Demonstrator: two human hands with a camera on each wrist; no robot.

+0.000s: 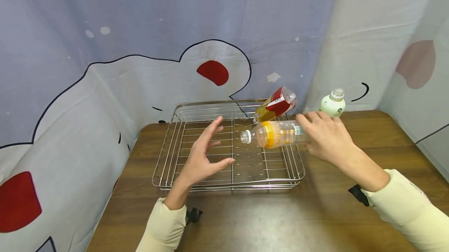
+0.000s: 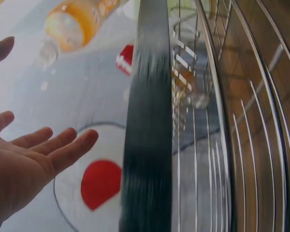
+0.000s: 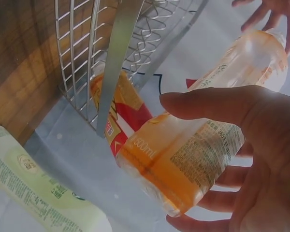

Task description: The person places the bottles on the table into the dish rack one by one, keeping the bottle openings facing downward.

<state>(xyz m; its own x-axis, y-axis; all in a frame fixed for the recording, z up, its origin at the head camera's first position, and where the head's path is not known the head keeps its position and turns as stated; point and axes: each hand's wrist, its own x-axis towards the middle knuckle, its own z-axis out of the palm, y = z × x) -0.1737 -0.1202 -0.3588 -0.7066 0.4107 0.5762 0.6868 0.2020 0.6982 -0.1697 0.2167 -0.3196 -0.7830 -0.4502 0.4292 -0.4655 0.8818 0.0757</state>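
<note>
My right hand (image 1: 327, 137) grips the base end of a clear plastic bottle (image 1: 280, 134) with an orange label, held sideways above the wire rack (image 1: 207, 186). Its capless neck points left toward my left hand (image 1: 201, 158). That left hand is spread, thumb and fingers apart, with nothing between them, over the rack's left part. In the left wrist view the bottle's neck (image 2: 50, 50) stays apart from the fingers. Behind the held bottle, a red and yellow labelled bottle (image 1: 278, 103) leans tilted in the rack's back right. The right wrist view shows the thumb and fingers around the orange bottle (image 3: 183, 159).
A pale green bottle (image 1: 332, 105) without a cap stands at the back right of the wooden table (image 1: 266, 220). The metal rack has raised wire sides and a wavy wire divider. A patterned curtain (image 1: 140, 18) hangs behind the table and along its sides.
</note>
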